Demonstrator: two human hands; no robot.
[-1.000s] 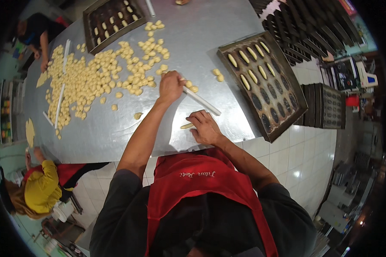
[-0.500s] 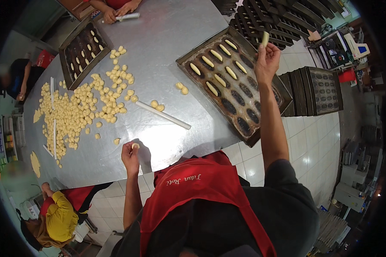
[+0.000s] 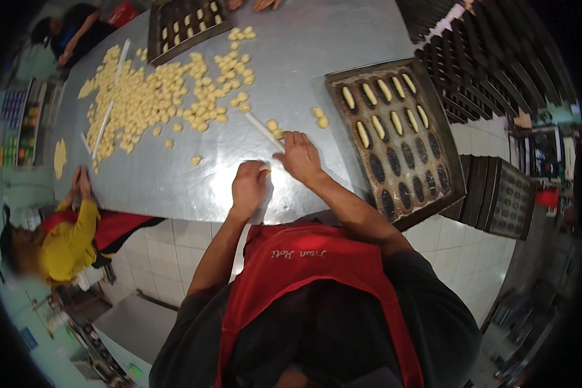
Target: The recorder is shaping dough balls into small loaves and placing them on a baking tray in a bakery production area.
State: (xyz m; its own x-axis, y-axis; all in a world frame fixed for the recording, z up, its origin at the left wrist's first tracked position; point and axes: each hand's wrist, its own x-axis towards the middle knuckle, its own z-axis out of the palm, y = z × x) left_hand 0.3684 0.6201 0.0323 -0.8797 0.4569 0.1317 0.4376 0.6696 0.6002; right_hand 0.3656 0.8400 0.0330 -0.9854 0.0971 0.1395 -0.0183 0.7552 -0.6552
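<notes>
While hands (image 3: pixel 249 189) handle dough (image 3: pixel 268 172), lettering (image 3: pixel 299 254) marks the apron (image 3: pixel 310 270).

We look down from up on the head, through one wide, round lens. The red apron (image 3: pixel 312 262) is close below us. We face out over the gray metal tabletop (image 3: pixel 297 64), with the left hand (image 3: pixel 248 189) and right hand (image 3: pixel 300 159) near the middle. Straight edges bend near our dark rim.
</notes>
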